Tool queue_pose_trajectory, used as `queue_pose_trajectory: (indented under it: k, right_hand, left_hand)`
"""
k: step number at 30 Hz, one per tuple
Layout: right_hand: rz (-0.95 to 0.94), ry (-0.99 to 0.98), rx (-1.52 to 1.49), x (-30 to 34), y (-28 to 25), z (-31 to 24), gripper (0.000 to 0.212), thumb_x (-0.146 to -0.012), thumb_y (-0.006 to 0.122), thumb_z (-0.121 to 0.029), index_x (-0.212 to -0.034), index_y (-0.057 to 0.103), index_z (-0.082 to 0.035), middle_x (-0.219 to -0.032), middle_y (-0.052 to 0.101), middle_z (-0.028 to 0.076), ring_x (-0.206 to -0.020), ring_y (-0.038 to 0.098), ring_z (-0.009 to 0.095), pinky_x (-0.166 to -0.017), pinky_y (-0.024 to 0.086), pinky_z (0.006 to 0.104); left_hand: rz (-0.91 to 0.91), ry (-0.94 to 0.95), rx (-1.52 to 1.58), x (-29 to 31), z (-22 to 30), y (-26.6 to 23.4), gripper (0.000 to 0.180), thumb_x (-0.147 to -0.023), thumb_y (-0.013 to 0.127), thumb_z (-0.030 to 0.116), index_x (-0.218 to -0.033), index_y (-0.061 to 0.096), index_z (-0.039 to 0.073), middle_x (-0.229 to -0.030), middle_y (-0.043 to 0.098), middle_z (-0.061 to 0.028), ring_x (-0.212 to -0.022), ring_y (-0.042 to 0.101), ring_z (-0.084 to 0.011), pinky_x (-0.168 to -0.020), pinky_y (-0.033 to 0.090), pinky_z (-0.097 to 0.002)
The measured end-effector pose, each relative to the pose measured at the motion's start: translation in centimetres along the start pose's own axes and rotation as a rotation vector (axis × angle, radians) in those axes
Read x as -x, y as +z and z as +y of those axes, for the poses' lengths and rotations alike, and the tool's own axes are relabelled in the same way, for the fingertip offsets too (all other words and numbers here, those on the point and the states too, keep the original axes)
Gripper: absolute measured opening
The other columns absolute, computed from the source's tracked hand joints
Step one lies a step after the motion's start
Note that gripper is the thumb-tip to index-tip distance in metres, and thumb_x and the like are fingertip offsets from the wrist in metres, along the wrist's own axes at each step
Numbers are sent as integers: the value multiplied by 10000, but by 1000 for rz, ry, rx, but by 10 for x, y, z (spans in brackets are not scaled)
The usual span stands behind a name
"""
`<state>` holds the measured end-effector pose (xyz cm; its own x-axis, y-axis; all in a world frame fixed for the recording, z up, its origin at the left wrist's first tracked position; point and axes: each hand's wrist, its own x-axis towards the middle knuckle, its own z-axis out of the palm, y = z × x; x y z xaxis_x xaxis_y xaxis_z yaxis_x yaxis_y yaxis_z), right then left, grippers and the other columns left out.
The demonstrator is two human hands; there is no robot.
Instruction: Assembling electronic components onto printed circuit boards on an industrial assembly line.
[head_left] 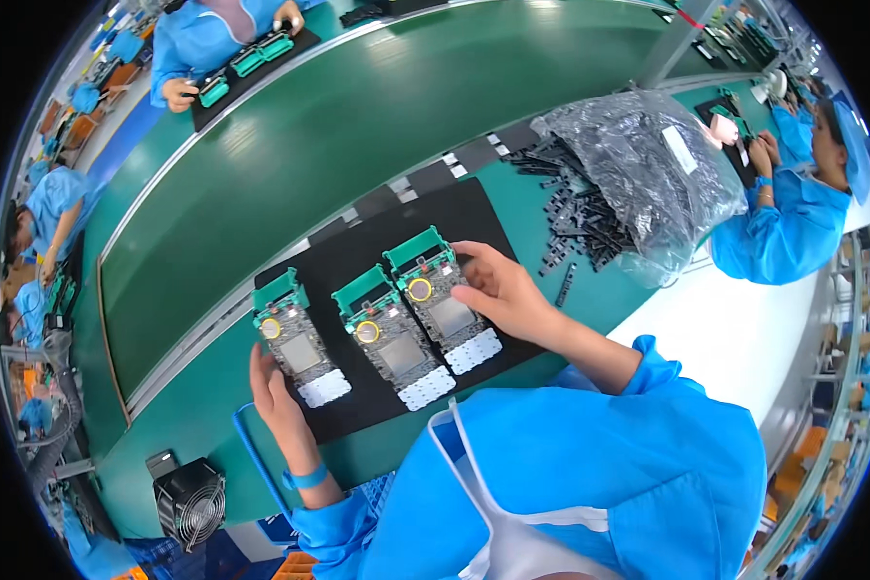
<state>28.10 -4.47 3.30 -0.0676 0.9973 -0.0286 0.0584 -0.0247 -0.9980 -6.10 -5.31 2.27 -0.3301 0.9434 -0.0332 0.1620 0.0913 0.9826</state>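
Observation:
Three circuit boards lie on a black mat: a left board (300, 352), a middle board (401, 356) and a right board (450, 317). Each has a green plastic frame at its far end, a yellow-ringed round part, a grey square plate and a white perforated strip at its near end. My right hand (512, 295) grips the right board by its right side, thumb on top and index finger at the far corner. Beside the left board's outer edge, my left hand (282, 401) has its fingers stretched out, close to or touching it. The middle and right boards sit close together.
Past the mat (358, 406) runs a wide green conveyor belt (358, 126). Loose black plastic strips (585, 217) and a big clear plastic bag (638, 155) lie to the right. A small fan (191, 498) stands at lower left. Co-workers sit across the belt and at right.

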Motion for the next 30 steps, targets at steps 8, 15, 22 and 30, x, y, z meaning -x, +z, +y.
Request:
queue_pose_trajectory:
  k: [8, 15, 22, 30]
  right_hand:
    - [494, -384, 1142, -72, -132, -25, 147, -821, 689, -113, -937, 695, -23, -938, 637, 126, -882, 630, 346, -758, 522, 438]
    - [420, -161, 1250, -102, -148, -3, 164, -800, 709, -136, -916, 692, -21, -923, 639, 140, -844, 648, 353, -742, 531, 444]
    - [523, -361, 1273, -98, -148, -3, 125, -774, 662, -65, -890, 666, -17, -868, 609, 134, -767, 648, 338, -691, 537, 428]
    - [101, -388, 793, -48, -68, -12, 137, -783, 654, -23, -919, 648, -13, -806, 621, 107, -707, 644, 239, -641, 517, 341]
  left_hand:
    - [-189, 441, -448, 85, 41, 68, 667, -833, 620, 30, -1452, 374, -12, -1419, 421, -234, -1289, 428, -395, -1029, 413, -428]
    - [-281, 400, -430, 72, 41, 115, 858, -820, 693, 44, -1525, 205, 18, -1479, 250, -304, -1339, 351, -463, -1069, 374, -463]
    - [-296, 423, -432, 56, 49, 119, 830, -831, 674, 21, -1531, 228, 56, -1456, 294, -288, -1319, 377, -446, -1058, 381, -449]
    - [-294, 210, -325, 56, 46, 114, 761, -866, 632, -2, -1529, 266, 71, -1225, 452, -188, -1045, 549, -291, -841, 481, -330]
